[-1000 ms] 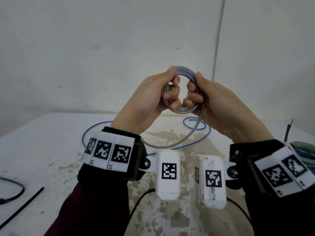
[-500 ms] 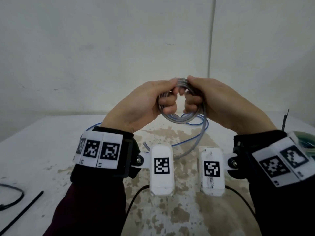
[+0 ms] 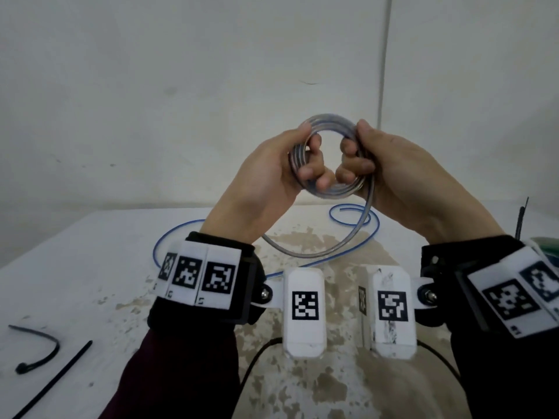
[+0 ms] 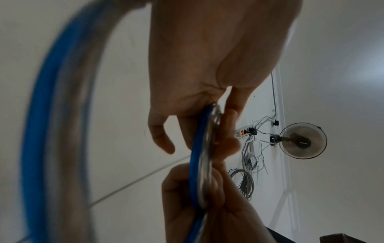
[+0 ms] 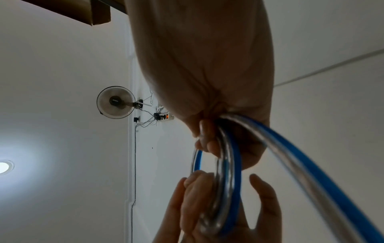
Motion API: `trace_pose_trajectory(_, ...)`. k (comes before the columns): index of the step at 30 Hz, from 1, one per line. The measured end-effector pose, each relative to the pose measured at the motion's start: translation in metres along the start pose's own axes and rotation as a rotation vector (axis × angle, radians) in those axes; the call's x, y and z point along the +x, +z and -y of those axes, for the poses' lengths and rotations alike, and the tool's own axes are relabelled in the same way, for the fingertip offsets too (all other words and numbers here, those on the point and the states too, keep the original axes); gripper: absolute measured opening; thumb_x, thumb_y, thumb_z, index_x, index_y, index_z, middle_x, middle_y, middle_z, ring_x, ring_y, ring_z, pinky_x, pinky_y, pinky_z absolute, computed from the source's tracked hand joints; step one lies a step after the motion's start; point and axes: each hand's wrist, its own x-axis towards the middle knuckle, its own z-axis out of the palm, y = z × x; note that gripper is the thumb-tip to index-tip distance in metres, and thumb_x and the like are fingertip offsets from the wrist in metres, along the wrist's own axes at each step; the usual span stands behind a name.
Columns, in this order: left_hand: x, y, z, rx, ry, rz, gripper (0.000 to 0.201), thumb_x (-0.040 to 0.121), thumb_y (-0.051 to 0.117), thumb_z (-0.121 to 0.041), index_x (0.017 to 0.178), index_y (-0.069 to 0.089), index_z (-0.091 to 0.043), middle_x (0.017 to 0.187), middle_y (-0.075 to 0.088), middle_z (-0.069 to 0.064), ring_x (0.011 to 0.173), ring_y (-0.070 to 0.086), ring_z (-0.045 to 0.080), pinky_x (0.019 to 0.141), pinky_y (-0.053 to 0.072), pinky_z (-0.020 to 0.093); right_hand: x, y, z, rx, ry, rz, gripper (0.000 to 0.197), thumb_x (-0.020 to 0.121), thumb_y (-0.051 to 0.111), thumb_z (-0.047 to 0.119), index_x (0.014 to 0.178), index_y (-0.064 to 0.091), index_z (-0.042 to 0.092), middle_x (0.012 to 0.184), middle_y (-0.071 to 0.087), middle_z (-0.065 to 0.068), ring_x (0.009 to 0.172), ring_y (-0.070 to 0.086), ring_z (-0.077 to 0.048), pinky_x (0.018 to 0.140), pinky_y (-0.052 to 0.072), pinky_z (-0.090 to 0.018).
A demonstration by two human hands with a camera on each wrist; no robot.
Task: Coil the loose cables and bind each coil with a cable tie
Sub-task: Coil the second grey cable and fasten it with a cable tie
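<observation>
Above the stained table [image 3: 75, 267], both hands hold a small coil [image 3: 329, 193] of blue-and-clear cable upright at chest height. The left hand [image 3: 272, 173] grips the coil's left side, thumb over the outer edge and fingers curled through the centre. The right hand [image 3: 402, 176] grips the right side the same way. A loose tail [image 3: 326, 252] leaves the coil at the right hand, sags in a wide loop and trails to the table, where its free end [image 3: 341, 208] lies curled.

Handling, as judged from these views: the cable appears light and springy. The turns hold a round shape but are likely to open if either grip relaxes. The jacket looks smooth, so turns may slide sideways out of the stack. Keep hold at two opposite points on the ring, pinching all turns together. Feed the remaining tail through the right hand.

Two black cable ties [image 3: 54, 376] lie well apart from the hands, at the table's near left. One hand must free itself to fetch one; the other should then clamp the full bundle.
</observation>
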Motion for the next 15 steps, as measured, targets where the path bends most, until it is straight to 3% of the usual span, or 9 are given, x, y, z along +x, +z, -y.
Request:
trace_pose_trajectory(3, -0.002, -0.001, -0.001, 0.097, -0.113, 0.066, 0.03, 0.094, 0.037, -0.024, 0.07, 0.044, -0.008, 0.04, 0.036, -0.003, 0.043, 0.044, 0.018, 0.053, 0.043, 0.023, -0.003, -0.003, 0.0, -0.157, 0.016, 0.07, 0.038, 0.102, 0.032, 0.03, 0.073, 0.045, 0.011, 0.051, 0.028, 0.007, 0.049, 0.034, -0.011, 0.054, 0.038, -0.019)
trace_pose_trajectory(5, -0.004, -0.006, 0.001, 0.219, -0.158, 0.093, 0.032, 0.095, 0.038, -0.028, 0.071, 0.046, -0.008, 0.04, 0.033, -0.005, 0.041, 0.044, 0.017, 0.061, 0.04, 0.027, -0.005, -0.004, -0.001, -0.262, 0.035, 0.124, 0.037, 0.102, 0.034, 0.03, 0.073, 0.046, 0.011, 0.051, 0.028, 0.008, 0.049, 0.033, -0.011, 0.056, 0.039, -0.02)
trace_pose_trajectory(9, -0.008, -0.009, 0.002, 0.294, -0.107, 0.124, 0.027, 0.097, 0.035, -0.027, 0.085, 0.044, -0.005, 0.046, 0.032, -0.013, 0.044, 0.027, 0.009, 0.067, 0.014, 0.035, -0.004, 0.0, -0.003, -0.301, 0.041, 0.092, 0.037, 0.1, 0.038, 0.034, 0.076, 0.055, 0.01, 0.051, 0.033, 0.007, 0.054, 0.04, -0.013, 0.062, 0.047, -0.023)
trace_pose_trajectory(10, -0.007, -0.009, 0.002, 0.29, -0.086, 0.1, 0.028, 0.1, 0.032, -0.026, 0.084, 0.043, -0.006, 0.047, 0.031, -0.014, 0.045, 0.025, 0.009, 0.068, 0.013, 0.036, -0.003, 0.001, -0.003, -0.288, 0.039, 0.056, 0.037, 0.1, 0.039, 0.034, 0.077, 0.057, 0.01, 0.052, 0.037, 0.005, 0.056, 0.044, -0.014, 0.063, 0.049, -0.024)
trace_pose_trajectory(13, -0.003, -0.01, 0.002, 0.187, -0.023, 0.004, 0.034, 0.103, 0.03, -0.026, 0.074, 0.04, -0.012, 0.049, 0.024, -0.01, 0.045, 0.025, 0.009, 0.056, 0.018, 0.026, -0.004, 0.0, -0.002, -0.248, 0.035, 0.035, 0.028, 0.1, 0.042, 0.029, 0.085, 0.057, 0.011, 0.064, 0.051, -0.001, 0.065, 0.054, -0.014, 0.062, 0.051, -0.023)
trace_pose_trajectory(15, -0.002, -0.011, 0.001, 0.119, 0.002, -0.03, 0.035, 0.103, 0.03, -0.027, 0.073, 0.04, -0.013, 0.051, 0.022, -0.008, 0.045, 0.025, 0.008, 0.05, 0.022, 0.02, -0.006, -0.004, -0.001, -0.247, 0.025, 0.118, 0.008, 0.097, 0.049, 0.017, 0.093, 0.053, 0.013, 0.076, 0.053, -0.003, 0.074, 0.057, -0.015, 0.07, 0.053, -0.027)
